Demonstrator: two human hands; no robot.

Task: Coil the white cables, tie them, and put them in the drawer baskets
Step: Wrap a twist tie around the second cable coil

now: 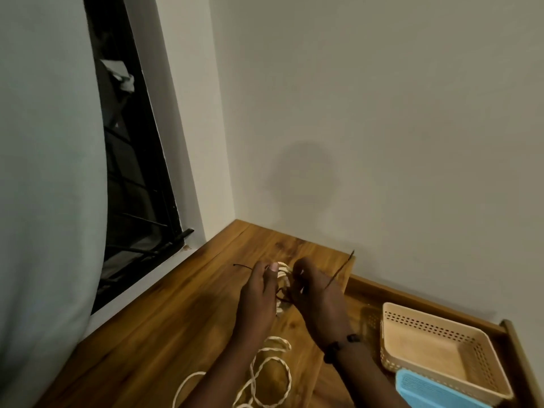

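Note:
A coiled bundle of white cable [284, 272] is held between both hands above the wooden table [164, 313]. My left hand [259, 293] grips the bundle from the left, thumb on top. My right hand [315, 290] pinches a thin dark tie [338, 270] that wraps around the coil; one tie end sticks out left, the other rises to the right. Loose white cable [265, 375] lies in loops on the table below my forearms. A beige perforated basket [441, 348] and a blue basket [432, 391] sit in the open drawer [512, 343] at right.
The table stands in a corner, with a plain wall behind and a dark barred window [132, 178] at left. A pale curtain [44, 172] hangs at the far left. A dark band circles my right wrist.

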